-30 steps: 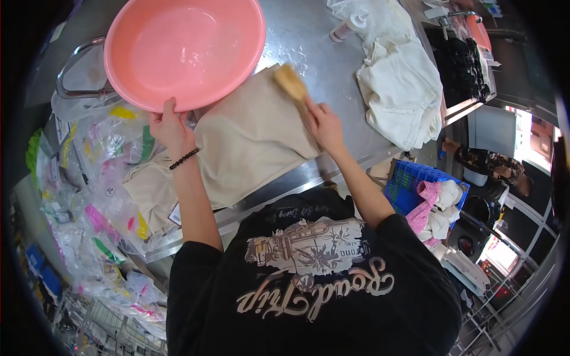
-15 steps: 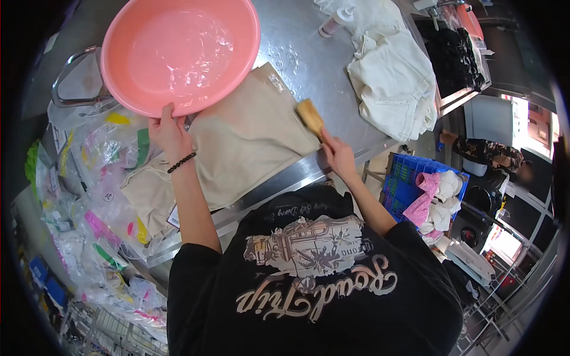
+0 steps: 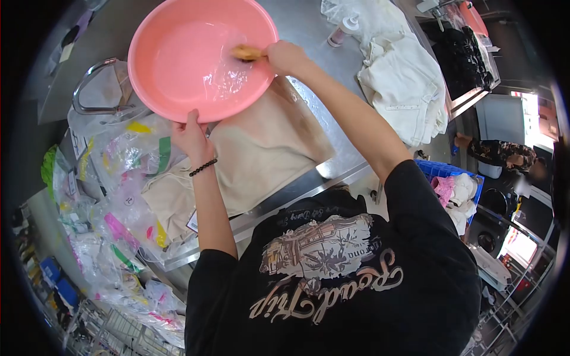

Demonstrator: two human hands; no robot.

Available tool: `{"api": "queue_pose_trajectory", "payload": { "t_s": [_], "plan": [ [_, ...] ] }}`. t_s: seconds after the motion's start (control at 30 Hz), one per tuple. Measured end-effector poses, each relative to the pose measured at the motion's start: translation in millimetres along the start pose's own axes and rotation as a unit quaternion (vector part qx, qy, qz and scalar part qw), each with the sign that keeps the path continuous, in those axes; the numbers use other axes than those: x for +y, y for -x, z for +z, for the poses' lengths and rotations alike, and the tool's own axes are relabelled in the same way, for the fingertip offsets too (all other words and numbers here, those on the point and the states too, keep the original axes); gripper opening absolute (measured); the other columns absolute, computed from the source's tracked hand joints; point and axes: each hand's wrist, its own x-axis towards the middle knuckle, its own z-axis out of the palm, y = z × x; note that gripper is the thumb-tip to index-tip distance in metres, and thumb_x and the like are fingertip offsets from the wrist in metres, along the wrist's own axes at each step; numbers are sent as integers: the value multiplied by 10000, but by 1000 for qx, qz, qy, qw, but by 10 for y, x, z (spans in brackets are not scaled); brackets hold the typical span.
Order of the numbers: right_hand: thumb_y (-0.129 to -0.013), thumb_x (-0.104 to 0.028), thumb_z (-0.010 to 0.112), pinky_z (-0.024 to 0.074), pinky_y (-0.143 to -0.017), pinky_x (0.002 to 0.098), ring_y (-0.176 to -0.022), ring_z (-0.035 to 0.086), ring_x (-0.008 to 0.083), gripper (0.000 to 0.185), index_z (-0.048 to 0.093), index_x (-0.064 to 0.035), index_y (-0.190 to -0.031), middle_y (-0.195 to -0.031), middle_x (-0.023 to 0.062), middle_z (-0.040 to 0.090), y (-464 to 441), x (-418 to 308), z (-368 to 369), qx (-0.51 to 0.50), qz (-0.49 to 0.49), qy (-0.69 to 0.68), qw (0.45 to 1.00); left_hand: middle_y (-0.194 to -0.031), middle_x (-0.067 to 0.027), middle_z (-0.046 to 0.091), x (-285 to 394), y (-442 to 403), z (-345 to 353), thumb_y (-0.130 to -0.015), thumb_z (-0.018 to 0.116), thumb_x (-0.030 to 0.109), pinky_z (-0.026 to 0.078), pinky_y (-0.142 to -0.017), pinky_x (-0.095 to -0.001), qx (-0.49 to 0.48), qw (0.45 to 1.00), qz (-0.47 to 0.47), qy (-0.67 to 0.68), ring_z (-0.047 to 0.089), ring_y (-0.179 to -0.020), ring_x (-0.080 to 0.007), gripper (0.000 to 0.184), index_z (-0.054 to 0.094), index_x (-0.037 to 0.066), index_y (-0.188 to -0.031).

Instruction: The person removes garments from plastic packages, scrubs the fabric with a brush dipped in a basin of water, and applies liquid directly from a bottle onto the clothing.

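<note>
My left hand (image 3: 191, 139) grips the near rim of a pink plastic basin (image 3: 172, 71), thumb over the edge. Clear liquid glints in the basin's bottom. With my right hand (image 3: 286, 58) I hold a wooden scrubbing brush (image 3: 248, 53) by its handle; its blurred head is inside the basin at the right, and its bristles are hidden. Under and in front of the basin lies a beige pair of trousers (image 3: 255, 148) on the metal table (image 3: 332, 89). Its right end carries a darker, wet-looking patch.
White garments (image 3: 407, 89) lie at the table's right, near a small bottle (image 3: 343, 31). Clear plastic bags (image 3: 119, 202) heap up on the left below a curved metal handle (image 3: 89, 89). A blue crate (image 3: 469, 190) with clothes stands right; another person (image 3: 504, 153) is beyond.
My right hand has carried the brush from the trousers' right edge up and left into the basin. A wet-looking patch now shows there. My left hand keeps its grip on the rim.
</note>
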Motion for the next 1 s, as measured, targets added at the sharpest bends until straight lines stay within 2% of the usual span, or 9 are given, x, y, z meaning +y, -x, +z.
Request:
{"api": "queue_pose_trajectory", "payload": {
  "t_s": [0.07,0.13,0.17,0.23,0.33,0.4,0.6,0.73,1.0],
  "plan": [
    [-880,-181,614,502,-620,347,-675,626,225,302,750,-104,-1139,-820,69,710,-81,-21,-65,-127,5,-293,947,-972,-106,660,-3,26,-21,-867,685,-4,562,-639,-222,15,1000,-10,-11,629,-767,-137,218,622,-16,-1075],
    [-899,-177,608,475,-610,292,-645,568,173,324,745,-98,-1181,-812,47,693,158,-6,-285,-176,70,-439,878,-973,-106,661,-27,40,-74,-867,687,-3,564,-641,-224,20,1000,-16,-3,630,-768,-138,220,622,-16,-1077],
    [-899,-177,608,475,-610,292,-645,568,173,324,745,-98,-1181,-812,47,693,347,16,-264,-180,73,-435,880,-974,-106,661,-38,22,-77,-867,689,-2,566,-643,-225,19,1000,-19,6,631,-769,-138,222,623,-16,-1078],
    [-874,-237,663,493,-645,278,-670,613,193,345,738,-83,-1174,-877,80,730,801,36,-131,25,2,-450,893,-976,-106,662,-64,-22,-92,-867,694,1,570,-647,-227,20,999,-22,25,634,-772,-139,226,623,-16,-1081],
    [-903,-134,611,484,-655,326,-715,584,238,480,588,-99,-1381,-929,78,651,1675,35,486,236,-34,-369,898,-952,-91,656,-103,-40,-173,-865,703,12,569,-649,-230,29,999,-29,28,624,-772,-136,218,629,-10,-1069],
    [-913,-121,601,494,-663,374,-732,593,296,539,509,-114,-1444,-948,98,612,2169,88,1034,240,38,-353,903,-928,-77,649,-112,-67,-159,-863,712,23,568,-652,-233,25,999,-29,28,614,-773,-133,211,634,-5,-1056],
    [-925,-109,596,502,-678,400,-776,619,343,571,456,-122,-1478,-1002,125,618,2907,107,1308,176,133,-237,946,-984,-107,664,-91,-93,-168,-865,707,11,593,-677,-248,26,999,-26,16,644,-798,-155,207,624,-13,-1053],
    [-936,-112,597,508,-691,412,-805,626,365,577,434,-120,-1489,-1019,141,622,3311,246,1456,54,137,-230,962,-990,-111,663,-117,-78,-171,-861,714,14,600,-690,-258,10,1000,-17,25,648,-816,-164,204,623,-11,-1042],
    [-950,-110,589,516,-713,412,-838,640,360,519,469,-106,-1455,-1045,150,635,4109,347,1482,130,155,-276,939,-1002,-111,666,-141,-150,-167,-850,737,23,602,-703,-263,-8,1000,-25,5,652,-834,-169,238,624,-7,-1058]
  ]
}}
